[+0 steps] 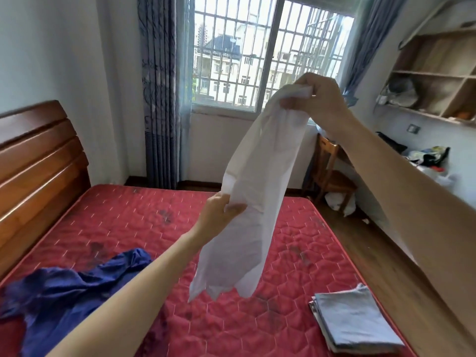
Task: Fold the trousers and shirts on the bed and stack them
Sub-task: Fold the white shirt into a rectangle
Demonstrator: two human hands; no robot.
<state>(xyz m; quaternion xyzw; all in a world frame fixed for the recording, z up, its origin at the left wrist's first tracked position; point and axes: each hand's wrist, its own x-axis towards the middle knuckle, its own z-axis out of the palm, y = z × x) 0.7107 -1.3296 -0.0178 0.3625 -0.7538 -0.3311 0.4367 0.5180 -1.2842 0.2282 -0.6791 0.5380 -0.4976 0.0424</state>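
Right hand (318,92) grips the white garment (253,202) high, left hand (221,211) pinches its edge; find matching corners; lay flat on the bed (128,222).

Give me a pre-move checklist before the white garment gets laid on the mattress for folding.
1. Right hand grips top of the white garment: ok.
2. Left hand pinches its side edge: ok.
3. Garment hangs off the red mattress, untangled: ok.
4. Garment spread flat, ready to fold: not ok, it hangs bunched.
5. Bare mattress below for laying it down: ok.
6. Folded grey stack neat, ready for another piece: ok.
7. Blue garment folded: not ok, it lies crumpled.
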